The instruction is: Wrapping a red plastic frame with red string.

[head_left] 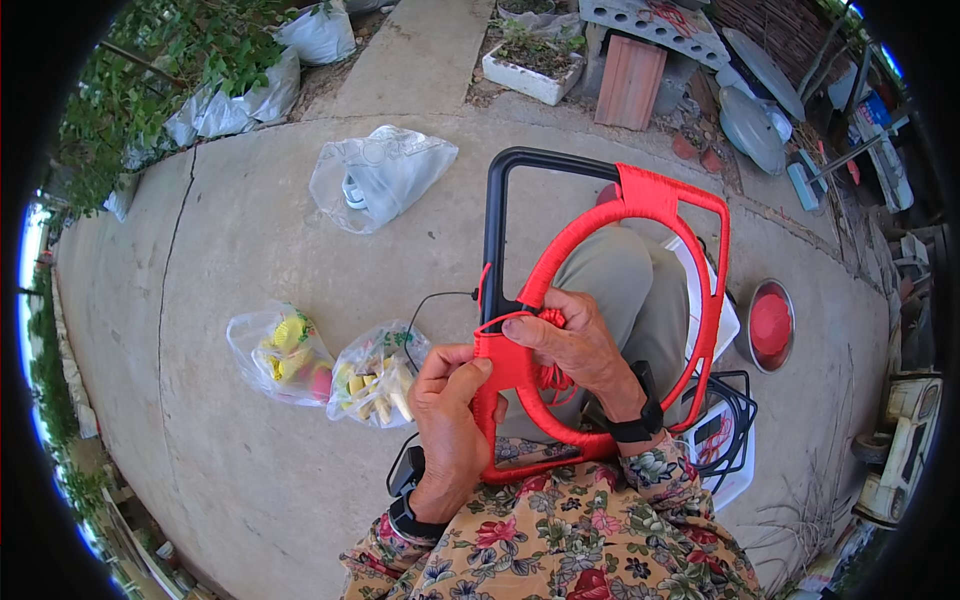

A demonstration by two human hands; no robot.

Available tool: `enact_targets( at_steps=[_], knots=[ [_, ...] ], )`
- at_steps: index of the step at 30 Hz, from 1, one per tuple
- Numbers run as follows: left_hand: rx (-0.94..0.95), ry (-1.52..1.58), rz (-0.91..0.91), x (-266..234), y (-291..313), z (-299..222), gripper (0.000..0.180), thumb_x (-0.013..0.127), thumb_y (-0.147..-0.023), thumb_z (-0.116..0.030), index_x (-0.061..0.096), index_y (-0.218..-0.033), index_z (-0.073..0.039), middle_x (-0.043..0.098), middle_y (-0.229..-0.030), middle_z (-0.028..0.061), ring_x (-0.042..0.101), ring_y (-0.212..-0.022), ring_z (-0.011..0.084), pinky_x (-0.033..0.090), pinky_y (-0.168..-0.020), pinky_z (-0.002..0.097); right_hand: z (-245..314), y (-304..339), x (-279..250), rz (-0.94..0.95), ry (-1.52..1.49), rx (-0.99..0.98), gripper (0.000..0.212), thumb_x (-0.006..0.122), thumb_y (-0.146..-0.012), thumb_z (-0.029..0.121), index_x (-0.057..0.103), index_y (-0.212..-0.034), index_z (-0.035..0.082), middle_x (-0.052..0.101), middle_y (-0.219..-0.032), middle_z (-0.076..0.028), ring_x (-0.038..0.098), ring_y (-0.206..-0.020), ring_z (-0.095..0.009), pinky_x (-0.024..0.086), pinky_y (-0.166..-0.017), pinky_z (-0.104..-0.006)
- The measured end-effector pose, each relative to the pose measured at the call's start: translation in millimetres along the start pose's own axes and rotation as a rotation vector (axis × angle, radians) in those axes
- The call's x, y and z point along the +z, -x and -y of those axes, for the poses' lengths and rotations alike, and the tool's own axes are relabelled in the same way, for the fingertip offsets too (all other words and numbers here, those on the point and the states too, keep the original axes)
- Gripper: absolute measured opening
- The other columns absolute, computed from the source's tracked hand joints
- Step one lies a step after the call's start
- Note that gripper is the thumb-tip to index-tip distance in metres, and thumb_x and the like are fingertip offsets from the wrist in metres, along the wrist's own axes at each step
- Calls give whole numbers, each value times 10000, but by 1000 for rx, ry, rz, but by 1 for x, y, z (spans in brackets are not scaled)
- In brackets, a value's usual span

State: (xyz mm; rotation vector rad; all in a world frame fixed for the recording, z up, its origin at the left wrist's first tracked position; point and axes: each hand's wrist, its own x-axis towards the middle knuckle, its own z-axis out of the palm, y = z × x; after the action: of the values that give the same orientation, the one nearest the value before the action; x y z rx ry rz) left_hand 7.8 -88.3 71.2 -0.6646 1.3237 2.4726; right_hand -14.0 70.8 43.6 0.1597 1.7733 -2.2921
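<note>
A black frame [494,220] with rounded corners lies across my lap, with a ring [542,270] inside it. Red cord is wound tightly round the ring and along much of the frame; the upper left part is bare black. My left hand [448,415] grips the frame's left side, its thumb pressing on a flat red wrapped patch [503,362]. Just above that patch, my right hand [588,348] pinches the red cord where it crosses the bare bar. A loose bundle of red cord [552,382] hangs below the right fingers, partly hidden by them.
Two clear bags [372,375] with yellow and pale pieces stand left on the concrete. Another plastic bag [385,175] lies farther ahead. At right are a metal bowl [788,345] with red contents and a white tub [742,485] holding black frames. Planters and bricks line the far edge.
</note>
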Motion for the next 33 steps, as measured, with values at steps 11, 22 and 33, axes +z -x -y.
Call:
enact_targets(
  at_steps=[11, 22, 33],
  knots=[
    [-10, -58, 5, 2, -2, -3, 56, 596, -845, -4, 570, -888, -29, 647, -779, 58, 543, -535, 93, 411, -396, 258, -1, 0, 2, -22, -6, -6, 234, 712, -855, 252, 622, -838, 37, 485, -592, 71, 413, -501, 0, 323, -424, -199],
    [-180, -21, 12, 5, -12, -10, 113, 509, -781, 8, 495, -831, -92, 591, -755, 30, 534, -554, 121, 372, -390, 277, -2, -1, 5, -41, 24, -54, 214, 699, -866, 232, 635, -838, 29, 478, -587, 75, 402, -514, 2, 318, -432, -206],
    [-113, 4, -7, 3, -8, -3, 94, 507, -797, 15, 505, -827, -74, 593, -771, 39, 523, -546, 118, 364, -386, 273, -6, -1, 1, -20, 66, -51, 248, 704, -863, 260, 627, -831, 27, 467, -572, 75, 399, -506, 0, 314, -422, -213]
  ],
)
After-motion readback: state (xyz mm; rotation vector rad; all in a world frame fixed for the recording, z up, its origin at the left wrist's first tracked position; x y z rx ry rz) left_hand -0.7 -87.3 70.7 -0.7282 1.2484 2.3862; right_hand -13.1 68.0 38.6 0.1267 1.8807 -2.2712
